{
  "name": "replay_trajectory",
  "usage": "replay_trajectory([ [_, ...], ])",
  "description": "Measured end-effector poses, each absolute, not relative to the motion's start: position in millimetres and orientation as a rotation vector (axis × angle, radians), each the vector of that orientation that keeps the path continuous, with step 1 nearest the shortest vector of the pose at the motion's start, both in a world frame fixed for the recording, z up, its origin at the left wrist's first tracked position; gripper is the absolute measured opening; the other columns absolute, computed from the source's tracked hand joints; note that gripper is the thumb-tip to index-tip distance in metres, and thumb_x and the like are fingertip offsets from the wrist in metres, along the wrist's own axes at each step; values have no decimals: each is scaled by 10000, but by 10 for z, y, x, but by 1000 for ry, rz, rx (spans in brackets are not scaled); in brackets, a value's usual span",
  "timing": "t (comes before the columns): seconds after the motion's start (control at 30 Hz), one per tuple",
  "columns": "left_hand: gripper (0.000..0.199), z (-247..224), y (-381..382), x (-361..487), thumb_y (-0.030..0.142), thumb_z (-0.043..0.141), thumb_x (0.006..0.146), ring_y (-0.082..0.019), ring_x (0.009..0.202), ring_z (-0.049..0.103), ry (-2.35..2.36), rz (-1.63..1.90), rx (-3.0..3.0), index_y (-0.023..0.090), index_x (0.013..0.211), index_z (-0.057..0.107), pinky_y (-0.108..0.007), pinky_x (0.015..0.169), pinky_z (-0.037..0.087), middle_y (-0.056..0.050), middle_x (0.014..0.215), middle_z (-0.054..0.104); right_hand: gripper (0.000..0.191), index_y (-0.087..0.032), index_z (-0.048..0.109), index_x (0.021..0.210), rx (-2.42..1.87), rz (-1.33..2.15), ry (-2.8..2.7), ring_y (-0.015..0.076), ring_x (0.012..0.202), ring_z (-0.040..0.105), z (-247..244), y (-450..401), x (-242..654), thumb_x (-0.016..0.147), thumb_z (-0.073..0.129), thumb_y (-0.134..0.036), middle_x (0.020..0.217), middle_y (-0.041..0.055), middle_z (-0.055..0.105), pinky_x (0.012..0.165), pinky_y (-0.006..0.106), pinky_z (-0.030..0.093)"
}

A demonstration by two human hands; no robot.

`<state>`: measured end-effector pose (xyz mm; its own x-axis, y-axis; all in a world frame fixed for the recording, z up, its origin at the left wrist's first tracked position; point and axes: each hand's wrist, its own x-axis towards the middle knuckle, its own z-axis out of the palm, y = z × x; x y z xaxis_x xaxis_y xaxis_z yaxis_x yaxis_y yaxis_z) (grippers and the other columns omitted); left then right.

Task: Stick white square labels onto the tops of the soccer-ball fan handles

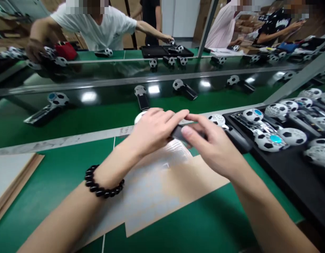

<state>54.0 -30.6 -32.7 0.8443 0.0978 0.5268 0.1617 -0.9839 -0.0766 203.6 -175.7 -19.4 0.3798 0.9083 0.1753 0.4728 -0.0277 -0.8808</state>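
My left hand point(154, 130), with a black bead bracelet point(92, 184) at the wrist, lies over a football-shaped device and grips its dark handle point(178, 133). The device's white round head point(140, 117) peeks out beyond the knuckles, mostly hidden. From the right, my right hand point(210, 140) holds the handle's other end between thumb and fingers, the fingertips of both hands meeting above it. Beneath the hands are sheets of pale stickers point(154, 189) on brown backing, lying on the green table point(204, 218).
At the right a black tray point(278, 172) holds several football-shaped devices. A belt point(107, 116) beyond the table carries more of them. Stacked boards point(14, 175) lie at the left. Across the belt, a person in a white shirt point(99, 28) handles devices; others stand farther right.
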Motion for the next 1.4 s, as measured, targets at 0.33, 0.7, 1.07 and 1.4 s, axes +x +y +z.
replay_trajectory([
  [0.33, 448, -306, -228, 441, 564, 814, 796, -176, 714, 708, -878, -2198, -2995, 191, 893, 585, -364, 684, 629, -10, 805, 710, 64, -200, 633, 1007, -1924, 370, -1748, 248, 772, 729, -1136, -2757, 1398, 944, 638, -203, 930, 73, 714, 575, 327, 563],
  [0.7, 462, -508, -271, 441, 358, 900, 716, -149, 735, 709, -731, -2227, -3268, 188, 1003, 580, -247, 660, 603, -17, 857, 704, 158, -246, 563, 914, -1970, 267, -1739, 210, 665, 684, -1268, -2806, 1224, 1025, 461, -196, 812, 38, 667, 503, 270, 485],
  [1.07, 366, -440, -299, 315, 351, 835, 824, -148, 769, 695, -299, -1841, -3201, 182, 1051, 602, -250, 688, 571, -58, 922, 721, 408, -242, 524, 841, -1468, 1436, -1043, 219, 877, 665, -977, -2603, 1772, 951, 542, -635, 989, 68, 714, 799, 337, 524],
  [1.4, 255, -136, -300, 142, 300, 743, 908, -153, 812, 704, -97, -1635, -3003, 194, 1078, 585, -248, 714, 580, -69, 939, 730, 219, -198, 655, 770, -1115, 1048, -1026, 80, 533, 581, 213, -1681, 1706, 804, 847, -299, 649, -52, 627, 512, 179, 518],
])
